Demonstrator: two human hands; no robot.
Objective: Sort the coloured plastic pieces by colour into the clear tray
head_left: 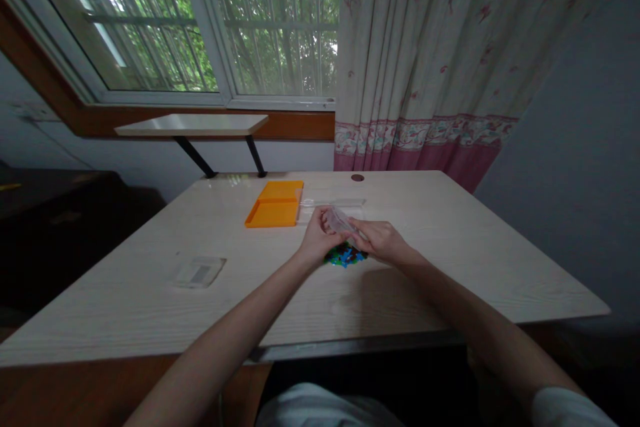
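Note:
Between my two hands, a small clear plastic bag is held above the table. My left hand has its fingers closed on the bag's left side. The bag's right edge is pinched by my right hand. Directly below, a pile of small blue, green and dark pieces lies on the tabletop, partly covered by the hands. Whether any pieces are still inside the bag, I cannot tell. Just beyond my left hand sits an opened orange plastic case, with a clear plastic tray beside it on the right.
The pale wooden table spans the view. A clear flat packet with a label lies at the left. A raised shelf on black legs stands at the back left. Behind are a window and a curtain; a round hole is near the back edge.

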